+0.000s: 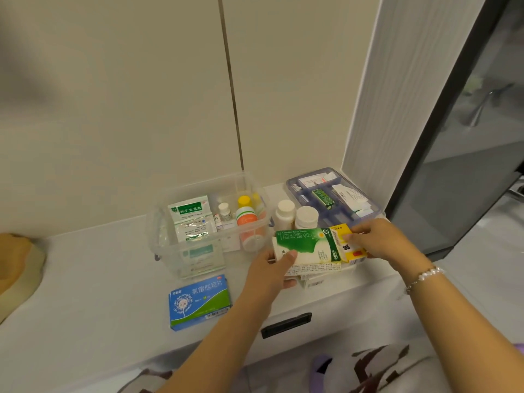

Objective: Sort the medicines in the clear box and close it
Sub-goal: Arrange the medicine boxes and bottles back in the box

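White countertop (85, 279) supports the open clear box (208, 222), which holds sachets and bottles; the blue tray (334, 194) sits to its right. Left hand (272, 268) and right hand (380, 242) jointly grip stacked medicine cartons (309, 248) just right of the box. Blue carton (198, 303) lies in front.

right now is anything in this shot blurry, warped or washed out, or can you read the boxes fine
Head view: the wide lens bows the wall seam and the door frame; the top-left corner is a soft dark smear. Lighting is even, shadows faint. The blue box and the green-and-white box, held by both hands, show large print clearly; small print is unreadable. The clear box walls look hazy.
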Demonstrator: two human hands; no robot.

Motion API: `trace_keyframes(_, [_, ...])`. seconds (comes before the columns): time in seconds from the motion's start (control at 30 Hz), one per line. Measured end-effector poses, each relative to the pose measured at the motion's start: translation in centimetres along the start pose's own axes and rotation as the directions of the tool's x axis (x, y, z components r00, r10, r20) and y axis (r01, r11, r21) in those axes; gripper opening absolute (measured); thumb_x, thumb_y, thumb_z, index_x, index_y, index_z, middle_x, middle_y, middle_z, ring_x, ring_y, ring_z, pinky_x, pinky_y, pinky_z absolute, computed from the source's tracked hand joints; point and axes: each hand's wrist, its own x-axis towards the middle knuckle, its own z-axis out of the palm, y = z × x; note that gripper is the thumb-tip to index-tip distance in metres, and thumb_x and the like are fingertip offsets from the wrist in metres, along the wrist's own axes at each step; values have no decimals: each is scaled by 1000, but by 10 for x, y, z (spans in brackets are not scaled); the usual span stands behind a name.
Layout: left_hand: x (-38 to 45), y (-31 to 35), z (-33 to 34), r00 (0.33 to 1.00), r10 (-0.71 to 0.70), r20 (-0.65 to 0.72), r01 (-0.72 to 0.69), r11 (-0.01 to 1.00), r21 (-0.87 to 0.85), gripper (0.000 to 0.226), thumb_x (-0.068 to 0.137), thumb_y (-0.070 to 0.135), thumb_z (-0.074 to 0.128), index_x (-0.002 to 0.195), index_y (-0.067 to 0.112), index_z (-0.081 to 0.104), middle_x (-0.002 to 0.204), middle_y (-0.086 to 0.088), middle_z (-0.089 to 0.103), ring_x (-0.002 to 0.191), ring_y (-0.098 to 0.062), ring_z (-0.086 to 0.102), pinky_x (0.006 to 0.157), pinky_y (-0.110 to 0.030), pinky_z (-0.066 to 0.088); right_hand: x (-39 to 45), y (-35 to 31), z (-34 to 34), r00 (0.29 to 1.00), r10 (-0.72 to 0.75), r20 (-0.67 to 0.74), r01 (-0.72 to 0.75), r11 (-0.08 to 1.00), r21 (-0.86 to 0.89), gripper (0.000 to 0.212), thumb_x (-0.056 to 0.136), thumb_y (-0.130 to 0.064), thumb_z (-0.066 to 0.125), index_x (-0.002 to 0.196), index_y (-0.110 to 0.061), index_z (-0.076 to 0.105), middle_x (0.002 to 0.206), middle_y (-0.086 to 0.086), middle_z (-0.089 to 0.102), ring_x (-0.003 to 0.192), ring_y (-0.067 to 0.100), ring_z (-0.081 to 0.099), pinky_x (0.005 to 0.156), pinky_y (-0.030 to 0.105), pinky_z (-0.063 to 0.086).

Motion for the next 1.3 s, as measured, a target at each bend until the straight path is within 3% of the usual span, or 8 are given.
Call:
trace_keyframes(0.23, [-7,4,0,999,54,4,-54,998,-38,3,84,22,64,86,24,62,82,10,71,71,-5,70,56,-19,55,-7,3,-13,999,51,7,-50,958,284,12,84,-29,63,79,-18,67,76,0,70,70,13,65,54,24,45])
trace_keyframes(0.47, [-23,16,-6,985,172,-5,-172,985,25,7,86,27,60,92,27,58,91,7,70,75,-5,70,50,-22,55,-16,-11,-16,993,-72,-94,107,893,437,23,81,-39,63,77,-18,71,62,-6,73,54,5,67,56,24,43])
trace_keyframes(0.6, [-29,33,-24,961,257,-97,-239,956,172,14,90,35,50,99,26,55,93,2,66,66,-8,67,48,-20,54,-19,-26,-6,982,-156,-106,189,833,520,23,80,-40,63,79,-18,70,66,-6,74,60,8,69,64,28,50])
trace_keyframes(0.7, [-29,44,-45,923,332,-192,-275,922,272,22,92,40,43,94,22,55,83,1,61,40,-4,53,41,-16,45,-21,-42,6,972,-208,-111,233,768,597,20,81,-39,63,79,-20,70,66,-7,74,59,7,69,50,18,50])
trace_keyframes(0.87, [-22,62,-81,894,323,-311,-286,945,158,26,94,35,42,98,14,55,84,-5,64,37,-4,46,44,-21,44,-18,-66,27,961,-188,-204,277,680,679,19,78,-38,66,66,-24,72,71,-1,75,63,10,69,55,24,48])
trace_keyframes(1.0, [-9,74,-108,870,324,-372,-309,946,101,26,93,22,48,118,14,45,93,-2,64,55,-6,64,49,-26,54,-11,-83,42,955,-138,-263,292,601,745,18,77,-36,69,72,-19,72,82,8,74,74,21,70,66,33,54])
trace_keyframes(1.13, [3,88,-134,941,245,-232,-253,967,-5,43,92,12,51,125,35,35,107,0,60,84,-19,67,55,-31,60,-3,-98,53,930,-77,-359,332,598,730,20,80,-35,67,86,-17,70,81,1,73,62,6,69,46,15,48])
trace_keyframes(1.3, [18,105,-162,945,275,-178,-191,904,383,35,89,13,56,115,30,40,103,-8,62,88,-24,62,73,-39,55,3,-104,58,899,-14,-437,353,616,705,31,80,-37,66,99,-13,67,86,1,72,67,7,68,48,16,51])
